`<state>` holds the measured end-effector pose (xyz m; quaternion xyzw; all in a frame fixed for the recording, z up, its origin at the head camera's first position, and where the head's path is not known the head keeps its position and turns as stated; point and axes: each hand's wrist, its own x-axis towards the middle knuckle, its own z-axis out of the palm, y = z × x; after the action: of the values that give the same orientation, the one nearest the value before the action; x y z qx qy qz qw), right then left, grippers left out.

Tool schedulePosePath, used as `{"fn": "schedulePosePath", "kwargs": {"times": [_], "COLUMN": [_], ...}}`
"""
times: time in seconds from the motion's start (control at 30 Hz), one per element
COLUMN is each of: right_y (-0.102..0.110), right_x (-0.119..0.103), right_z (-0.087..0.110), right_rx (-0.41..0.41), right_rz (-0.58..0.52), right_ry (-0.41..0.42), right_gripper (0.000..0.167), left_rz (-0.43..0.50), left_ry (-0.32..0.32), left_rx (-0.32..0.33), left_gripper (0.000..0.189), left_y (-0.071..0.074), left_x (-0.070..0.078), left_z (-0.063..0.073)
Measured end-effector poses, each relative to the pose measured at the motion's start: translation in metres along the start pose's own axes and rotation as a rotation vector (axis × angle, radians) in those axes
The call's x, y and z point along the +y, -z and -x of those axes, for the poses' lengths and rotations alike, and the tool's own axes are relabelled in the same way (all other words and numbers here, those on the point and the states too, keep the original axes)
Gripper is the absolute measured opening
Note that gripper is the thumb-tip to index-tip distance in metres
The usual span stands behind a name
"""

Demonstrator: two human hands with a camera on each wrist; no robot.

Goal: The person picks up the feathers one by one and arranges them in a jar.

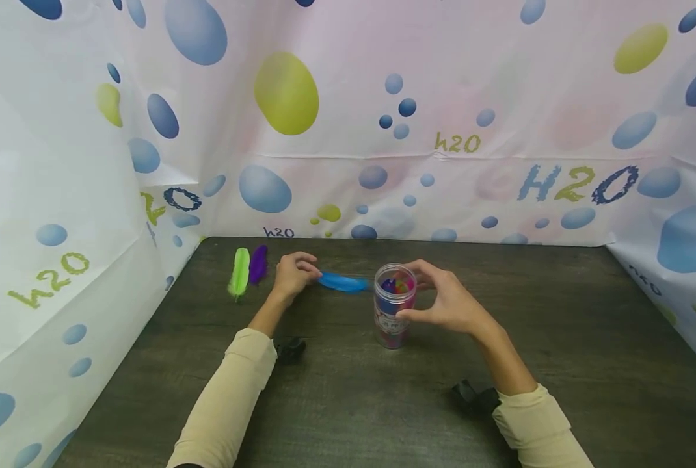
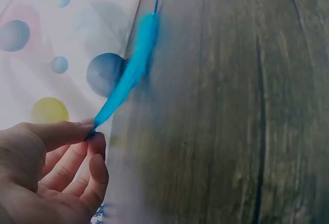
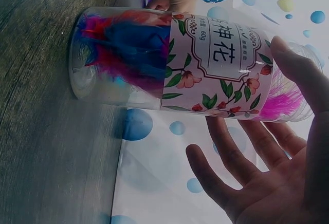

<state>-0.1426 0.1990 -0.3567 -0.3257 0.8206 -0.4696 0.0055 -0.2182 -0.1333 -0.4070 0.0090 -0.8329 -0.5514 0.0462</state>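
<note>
Between thumb and forefinger, my left hand (image 1: 294, 275) pinches one tip of a blue feather (image 1: 343, 282). The feather stretches right towards a clear plastic jar (image 1: 390, 325); in the left wrist view its quill end points away from the hand. My right hand (image 1: 450, 302) holds that jar near the top, thumb at the front and fingers round the far side. The jar stands upright with no lid on. Through its wall in the right wrist view, blue, red and pink feathers (image 3: 131, 49) show below and above a floral paper label (image 3: 216, 64).
A lime-green feather (image 1: 239, 272) and a purple feather (image 1: 258, 264) lie side by side at the back left of the dark wooden table (image 1: 348, 403). A white sheet (image 1: 348, 130) with printed blue and green drops hangs behind and along the sides.
</note>
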Motion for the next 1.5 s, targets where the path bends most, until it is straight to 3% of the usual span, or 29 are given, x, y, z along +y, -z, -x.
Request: {"fn": "schedulePosePath", "kwargs": {"times": [0.17, 0.33, 0.7, 0.97, 1.37, 1.5], "right_y": [-0.001, -0.001, -0.001, -0.001, -0.001, -0.001], "right_x": [0.000, 0.000, -0.001, 0.000, -0.001, -0.002], "right_z": [0.001, 0.001, -0.001, 0.000, 0.001, 0.000], "right_rx": [0.006, 0.006, -0.003, 0.002, 0.010, 0.007], "right_rz": [0.008, 0.004, 0.002, -0.004, 0.007, 0.003], "right_ry": [0.007, 0.011, 0.010, 0.008, 0.006, 0.004], "right_gripper": [0.065, 0.065, 0.065, 0.065, 0.066, 0.065], "left_rz": [0.048, 0.113, 0.213, 0.247, 0.420, 0.397], "left_ry": [-0.005, 0.029, 0.023, 0.021, -0.062, -0.077], "left_rx": [-0.022, -0.034, 0.082, 0.058, 0.012, 0.040], "left_gripper": [0.032, 0.036, 0.038, 0.043, 0.038, 0.024], "left_y": [0.008, 0.016, 0.023, 0.024, 0.022, 0.022], "left_x": [0.004, 0.009, 0.009, 0.010, 0.020, 0.023], "left_z": [0.003, 0.007, 0.016, 0.015, 0.017, 0.018]}}
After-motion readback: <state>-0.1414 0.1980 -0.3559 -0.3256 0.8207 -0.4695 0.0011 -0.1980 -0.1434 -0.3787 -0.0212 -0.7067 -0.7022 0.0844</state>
